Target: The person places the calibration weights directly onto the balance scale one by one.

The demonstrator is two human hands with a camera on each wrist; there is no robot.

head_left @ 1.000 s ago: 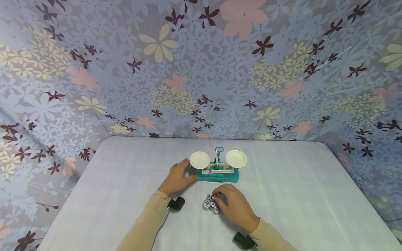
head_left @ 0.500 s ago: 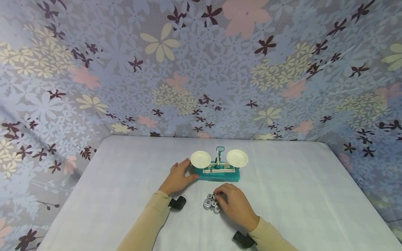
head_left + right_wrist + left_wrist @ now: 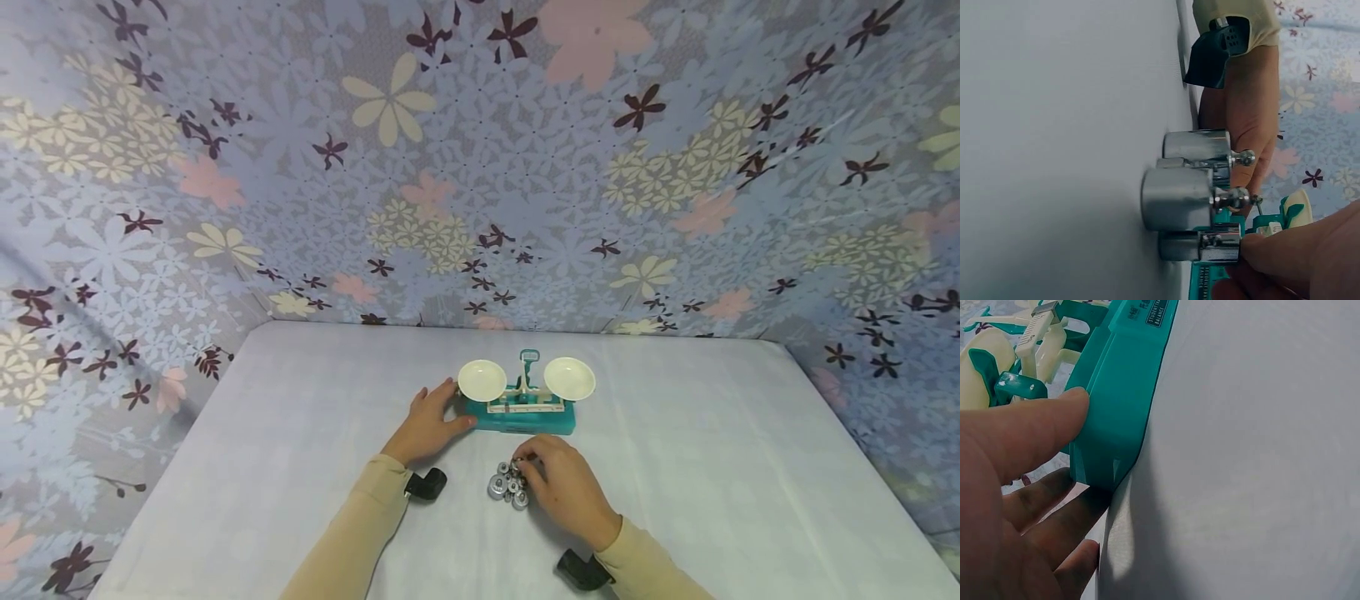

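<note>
A green balance scale [image 3: 525,419] with two cream pans stands on the table before me. My left hand [image 3: 426,427] holds the left end of its base. In the left wrist view the thumb [image 3: 1054,425] lies on the base's front, with the other fingers around its end. Nearer to me, several silver knobbed weights [image 3: 498,487] stand upright in a cluster. At the cluster's far right side, my right hand [image 3: 566,487] pinches the top of a small weight [image 3: 1219,245] between thumb and index finger. The knob of that weight is hidden by the fingers.
A pale cloth [image 3: 705,467] covers the table. Floral-patterned fabric [image 3: 465,167] rises behind the table and along both sides. Black wrist cameras [image 3: 427,484] sit on both cuffs.
My right thumb has moved up towards the index finger, bringing the two together at a weight. The left hand stays on the scale. The head view has shifted slightly.
</note>
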